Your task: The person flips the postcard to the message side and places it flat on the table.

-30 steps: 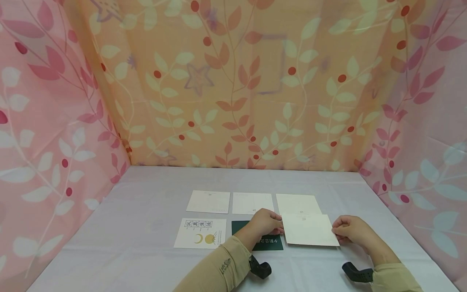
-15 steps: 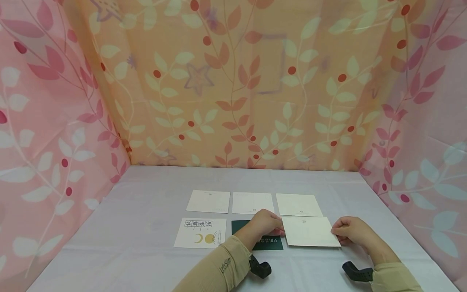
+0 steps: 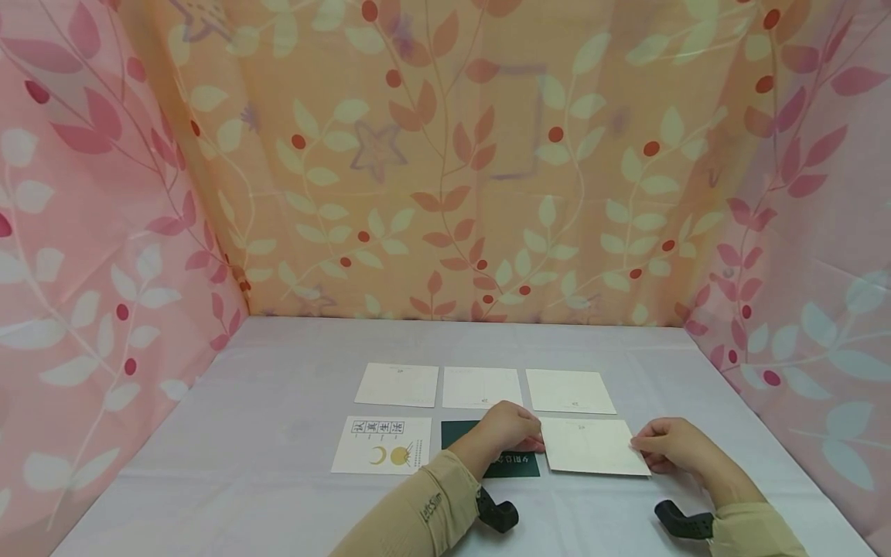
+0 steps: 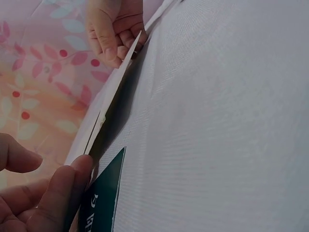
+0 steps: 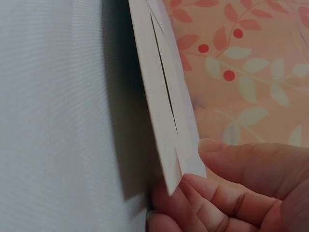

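Note:
A blank-looking cream card with a small faint mark lies tilted just above the white table in the head view. My right hand pinches its right edge; the right wrist view shows the thumb on the upper side and fingers beneath. At the left edge, my left hand touches the card with its fingertips, while its thumb stands apart. A dark green card with white print lies under my left hand, partly hidden by it. In the right wrist view, a shadow runs under the cream card.
Behind lie three pale cards in a row: left, middle and right. A white card with a yellow moon and sun lies left of the green one. Patterned curtains enclose the table.
The cream card has come toward me and lower, off its overlap with the back right card. My right hand moved slightly down with it; my left hand barely shifted.

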Demonstrator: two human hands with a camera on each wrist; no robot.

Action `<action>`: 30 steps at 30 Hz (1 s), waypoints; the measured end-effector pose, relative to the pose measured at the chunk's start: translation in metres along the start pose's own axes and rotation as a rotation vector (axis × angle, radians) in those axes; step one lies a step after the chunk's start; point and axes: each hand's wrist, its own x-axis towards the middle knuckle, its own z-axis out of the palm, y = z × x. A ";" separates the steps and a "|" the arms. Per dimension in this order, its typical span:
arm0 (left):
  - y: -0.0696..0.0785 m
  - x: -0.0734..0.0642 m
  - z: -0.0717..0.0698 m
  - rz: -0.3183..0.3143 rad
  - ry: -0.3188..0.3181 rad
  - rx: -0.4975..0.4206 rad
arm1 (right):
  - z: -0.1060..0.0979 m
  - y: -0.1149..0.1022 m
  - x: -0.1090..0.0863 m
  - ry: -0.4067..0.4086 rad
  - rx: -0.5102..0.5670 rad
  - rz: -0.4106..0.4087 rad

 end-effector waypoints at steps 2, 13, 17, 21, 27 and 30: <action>0.000 0.000 0.000 0.007 -0.004 -0.005 | 0.000 0.000 0.000 0.003 -0.005 0.008; -0.003 -0.002 0.000 0.030 -0.023 -0.056 | 0.001 0.000 0.000 0.005 -0.029 -0.001; -0.005 0.000 0.000 0.034 -0.025 -0.061 | 0.001 -0.001 0.000 0.007 -0.022 0.016; -0.005 0.000 0.000 0.027 -0.029 -0.059 | 0.001 -0.002 0.000 0.011 -0.009 0.015; -0.006 0.002 0.000 0.023 -0.031 -0.064 | 0.001 -0.002 0.000 0.008 -0.001 0.010; -0.007 0.002 0.000 0.021 -0.028 -0.063 | 0.001 -0.002 0.000 0.011 -0.008 0.019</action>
